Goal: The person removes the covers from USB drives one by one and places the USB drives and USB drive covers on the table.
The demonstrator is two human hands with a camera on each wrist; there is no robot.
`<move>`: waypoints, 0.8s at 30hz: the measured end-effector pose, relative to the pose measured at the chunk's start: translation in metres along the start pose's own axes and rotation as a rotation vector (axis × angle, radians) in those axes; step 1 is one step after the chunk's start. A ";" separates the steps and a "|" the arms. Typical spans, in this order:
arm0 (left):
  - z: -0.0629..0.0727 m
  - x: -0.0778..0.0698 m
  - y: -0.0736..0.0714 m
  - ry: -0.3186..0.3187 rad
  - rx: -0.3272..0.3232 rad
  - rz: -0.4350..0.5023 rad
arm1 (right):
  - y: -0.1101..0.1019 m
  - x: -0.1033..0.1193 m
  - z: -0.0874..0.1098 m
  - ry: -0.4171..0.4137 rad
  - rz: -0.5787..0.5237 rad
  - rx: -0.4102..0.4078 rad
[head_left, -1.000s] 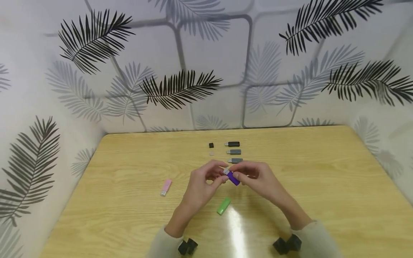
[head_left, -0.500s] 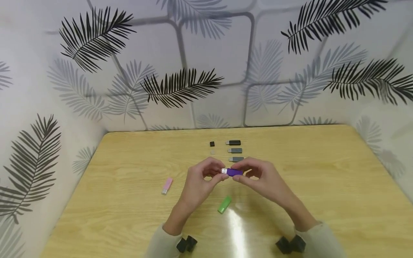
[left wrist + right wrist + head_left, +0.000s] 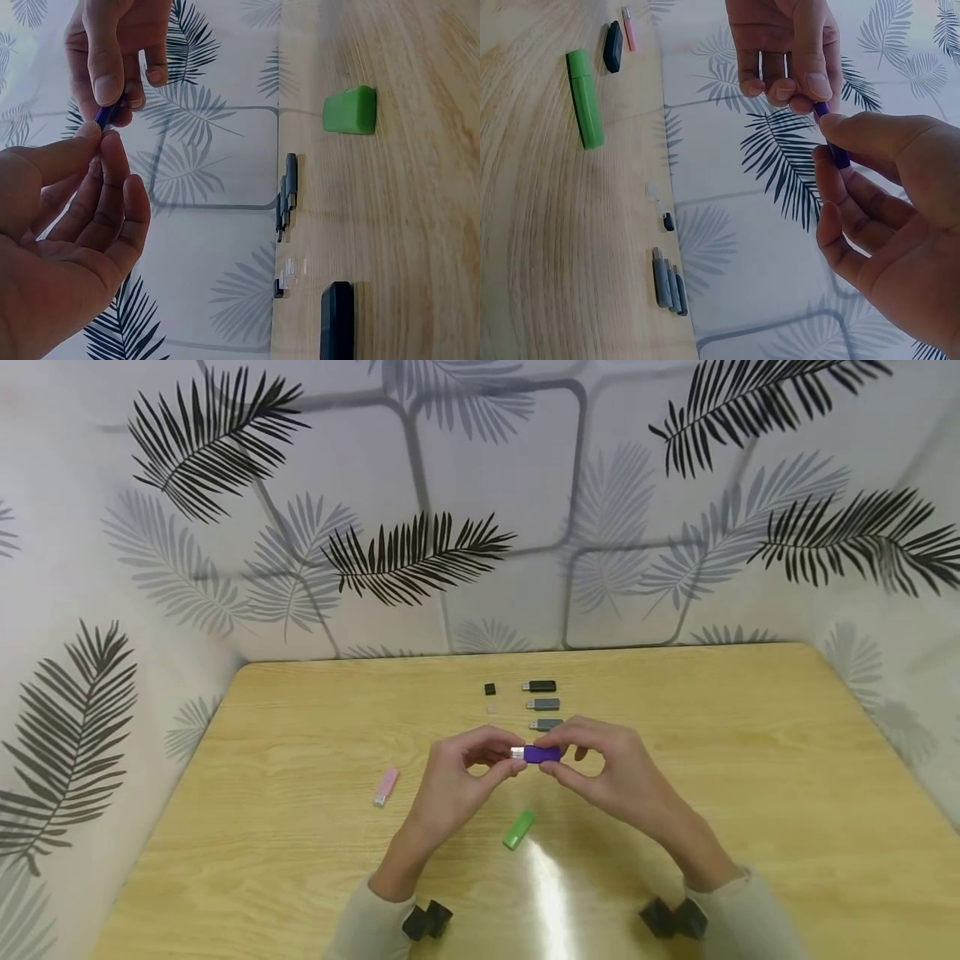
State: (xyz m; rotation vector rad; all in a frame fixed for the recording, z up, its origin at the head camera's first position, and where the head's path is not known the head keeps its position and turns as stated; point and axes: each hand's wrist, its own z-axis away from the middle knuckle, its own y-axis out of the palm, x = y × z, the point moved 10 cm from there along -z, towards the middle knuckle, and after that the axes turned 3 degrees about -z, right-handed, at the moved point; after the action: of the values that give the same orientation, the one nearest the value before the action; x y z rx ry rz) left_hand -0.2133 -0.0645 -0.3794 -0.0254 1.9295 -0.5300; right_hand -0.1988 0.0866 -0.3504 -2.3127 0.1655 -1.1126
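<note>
Both hands meet over the table around a purple USB stick point(image 3: 542, 754) with a silver plug pointing left. My left hand point(image 3: 457, 781) pinches the plug end between thumb and index finger. My right hand point(image 3: 611, 768) pinches the purple body with thumb and fingers. In the left wrist view, the stick point(image 3: 106, 115) is mostly covered by fingertips. The right wrist view shows the purple body point(image 3: 838, 155) between the right thumb and index finger, with the left thumb pressed at the other end.
Below the hands lies a green stick point(image 3: 519, 829); a pink USB stick point(image 3: 386, 787) is left. Behind are a black USB stick point(image 3: 539, 686), two grey ones point(image 3: 543, 704), a black cap point(image 3: 490, 689) and a clear cap point(image 3: 491, 708). A dark oblong point(image 3: 613, 46) lies near the pink stick.
The purple stick has turned from slanting to level, its plug still pointing left. Both hands keep hold of it, with the right hand shifting slightly around its body.
</note>
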 end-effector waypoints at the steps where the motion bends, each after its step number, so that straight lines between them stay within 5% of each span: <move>1: 0.000 -0.001 0.000 0.002 0.001 0.002 | 0.000 0.001 0.000 -0.012 0.008 0.002; 24: 0.000 0.005 0.005 -0.008 0.056 0.091 | -0.002 0.005 0.000 -0.082 0.013 0.037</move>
State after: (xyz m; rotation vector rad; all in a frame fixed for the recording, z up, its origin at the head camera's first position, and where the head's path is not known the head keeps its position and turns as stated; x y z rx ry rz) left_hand -0.2142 -0.0619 -0.3855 0.0962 1.8977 -0.5220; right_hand -0.1959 0.0863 -0.3462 -2.3170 0.1271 -1.0044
